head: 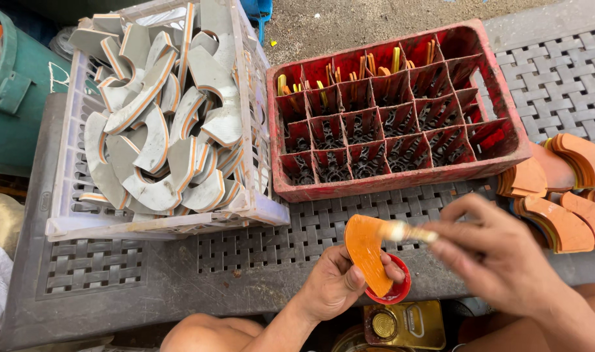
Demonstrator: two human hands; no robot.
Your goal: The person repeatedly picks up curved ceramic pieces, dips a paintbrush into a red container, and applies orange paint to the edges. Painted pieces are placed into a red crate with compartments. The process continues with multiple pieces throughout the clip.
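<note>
Orange curved piece (366, 253), glossy on its upper face, sits low in the centre of the view, pinched upright between the thumb and fingers of the left hand (331, 281) just above a small round red dish (395, 291). We see the right hand (496, 254) closed around a brush (401, 231), its pale tip resting on the top of the piece; the motion blur hides the finger positions in detail. Below the dish lies one yellow rectangular tin (405, 324) with a round cap, seen from above. Upper left, one white lattice crate (69, 215) holds a heap of grey curved pieces (157, 124) with orange edges, too many and too overlapped to count. Beside it, one red divided crate (401, 186) shows four rows of compartments; yellow and orange strips stand in the back row. At the right edge, stacks of orange pieces (558, 208) rest on the grey woven platform (310, 228). One green bin (17, 91) stands far left.
</note>
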